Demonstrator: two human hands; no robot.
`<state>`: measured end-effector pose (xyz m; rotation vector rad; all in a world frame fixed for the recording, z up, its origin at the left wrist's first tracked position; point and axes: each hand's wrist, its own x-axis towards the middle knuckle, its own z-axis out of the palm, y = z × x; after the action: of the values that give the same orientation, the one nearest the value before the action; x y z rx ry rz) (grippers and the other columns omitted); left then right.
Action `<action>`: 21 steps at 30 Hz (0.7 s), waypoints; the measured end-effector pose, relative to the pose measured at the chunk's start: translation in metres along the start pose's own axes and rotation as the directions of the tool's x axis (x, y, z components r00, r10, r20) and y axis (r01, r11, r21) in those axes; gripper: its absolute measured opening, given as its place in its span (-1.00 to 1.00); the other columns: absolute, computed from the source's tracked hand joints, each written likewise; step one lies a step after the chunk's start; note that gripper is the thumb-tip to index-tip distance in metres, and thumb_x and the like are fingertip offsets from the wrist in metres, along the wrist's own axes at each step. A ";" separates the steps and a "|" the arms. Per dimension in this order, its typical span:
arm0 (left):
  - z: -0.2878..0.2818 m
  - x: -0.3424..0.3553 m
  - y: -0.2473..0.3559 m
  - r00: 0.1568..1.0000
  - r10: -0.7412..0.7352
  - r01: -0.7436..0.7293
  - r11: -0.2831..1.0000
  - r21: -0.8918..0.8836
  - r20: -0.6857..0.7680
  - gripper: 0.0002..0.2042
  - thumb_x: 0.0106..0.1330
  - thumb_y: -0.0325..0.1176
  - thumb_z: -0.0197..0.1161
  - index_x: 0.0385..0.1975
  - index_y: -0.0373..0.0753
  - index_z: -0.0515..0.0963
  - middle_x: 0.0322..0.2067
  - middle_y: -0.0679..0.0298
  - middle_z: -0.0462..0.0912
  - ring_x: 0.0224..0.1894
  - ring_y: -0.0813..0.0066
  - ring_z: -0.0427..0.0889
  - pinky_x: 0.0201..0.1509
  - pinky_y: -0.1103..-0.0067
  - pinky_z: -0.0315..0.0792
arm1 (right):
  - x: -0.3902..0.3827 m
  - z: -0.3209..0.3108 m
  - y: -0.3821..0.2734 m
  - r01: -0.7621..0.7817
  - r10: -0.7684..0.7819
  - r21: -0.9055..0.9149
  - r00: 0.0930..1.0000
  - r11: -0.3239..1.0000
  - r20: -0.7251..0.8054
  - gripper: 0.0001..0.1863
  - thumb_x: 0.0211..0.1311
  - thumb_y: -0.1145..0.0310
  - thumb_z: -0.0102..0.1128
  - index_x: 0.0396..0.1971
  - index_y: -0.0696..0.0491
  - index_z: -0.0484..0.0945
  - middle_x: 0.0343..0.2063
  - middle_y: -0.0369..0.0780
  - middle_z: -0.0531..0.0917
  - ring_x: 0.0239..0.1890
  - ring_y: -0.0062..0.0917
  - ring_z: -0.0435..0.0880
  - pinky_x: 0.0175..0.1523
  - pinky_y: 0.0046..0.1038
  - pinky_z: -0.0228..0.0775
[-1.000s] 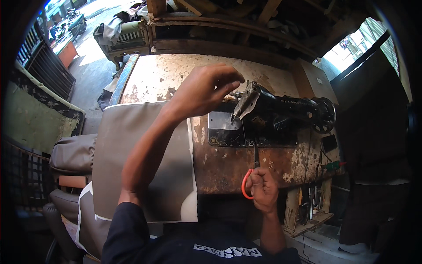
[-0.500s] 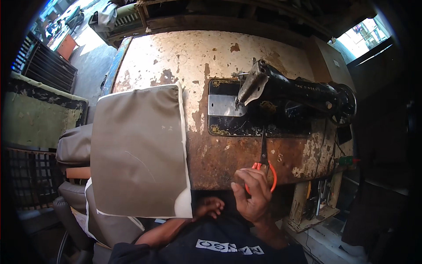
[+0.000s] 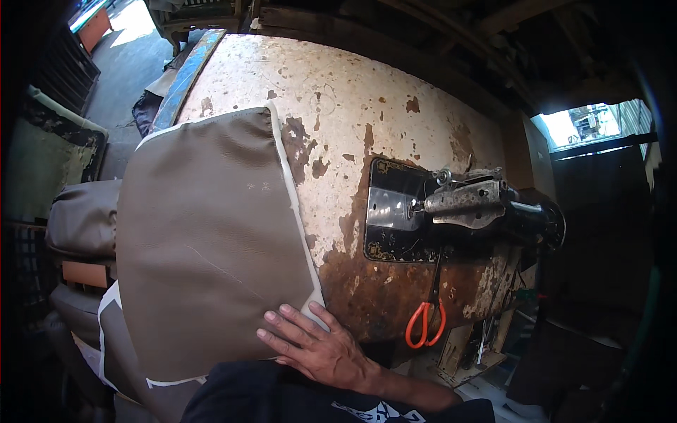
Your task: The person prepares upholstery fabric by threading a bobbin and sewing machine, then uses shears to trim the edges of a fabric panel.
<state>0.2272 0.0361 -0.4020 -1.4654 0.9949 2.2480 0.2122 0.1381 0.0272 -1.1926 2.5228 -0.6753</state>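
Note:
My right hand lies with its fingers spread over the near right corner of a brown leatherette panel. White backing shows along the panel's right edge and at that corner, beside my fingertips. A thin, pale curved line runs across the brown face. My left hand is out of view. To the right of my hand, scissors with orange handles rest at the table's near edge, their dark blades reaching toward a black sewing machine with a shiny metal plate.
The worn, peeling table bears the panel and the machine. More brown upholstered pieces sit at the left. An open drawer holding tools juts out below the table at the right. A dark beam spans the far side.
My right hand has left the scissors and moved left onto the panel's corner. My left hand has gone out of sight. The view has shifted and tilted.

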 end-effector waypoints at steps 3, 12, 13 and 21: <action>0.002 0.006 -0.006 1.000 0.009 -0.007 0.996 0.086 -0.028 -0.74 0.48 -0.37 0.19 0.05 -0.38 0.54 -0.05 0.08 0.63 0.03 0.32 0.64 0.10 0.42 0.53 | -0.001 0.003 -0.005 -0.061 0.061 0.027 0.998 0.998 -0.002 -0.40 0.37 -0.02 0.26 0.40 -0.35 0.42 0.41 -0.39 0.40 0.50 -0.52 0.25 0.60 -0.16 -0.15; -0.005 0.007 -0.011 0.994 0.079 -0.049 0.934 0.355 -0.070 -0.75 0.49 -0.38 0.17 0.04 -0.38 0.53 -0.05 0.09 0.62 0.03 0.30 0.63 0.14 0.41 0.50 | 0.000 0.011 -0.004 -0.050 0.050 0.002 0.995 0.999 -0.082 -0.47 0.34 0.01 0.31 0.31 -0.36 0.54 0.37 -0.43 0.46 0.45 -0.56 0.30 0.59 -0.16 -0.14; -0.005 0.005 -0.011 0.993 0.092 -0.058 0.918 0.392 -0.068 -0.75 0.49 -0.39 0.16 0.04 -0.38 0.53 -0.05 0.09 0.62 0.03 0.29 0.63 0.15 0.41 0.50 | -0.002 0.012 -0.003 -0.050 0.051 0.012 0.995 0.999 -0.085 -0.46 0.37 0.02 0.27 0.34 -0.34 0.51 0.39 -0.42 0.43 0.48 -0.56 0.27 0.60 -0.17 -0.18; -0.031 -0.070 -0.028 0.947 0.259 -0.293 0.446 0.845 0.192 -0.77 0.50 -0.40 0.14 0.04 -0.38 0.52 -0.05 0.09 0.61 0.03 0.27 0.62 0.18 0.40 0.47 | 0.000 0.008 0.000 0.013 -0.016 -0.034 0.995 0.999 -0.103 -0.46 0.35 0.02 0.29 0.31 -0.29 0.53 0.38 -0.35 0.45 0.44 -0.47 0.34 0.52 -0.07 0.00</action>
<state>0.2954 0.0446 -0.3587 -0.7941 2.0722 1.4157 0.2156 0.1352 0.0200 -1.2182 2.6226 -0.7185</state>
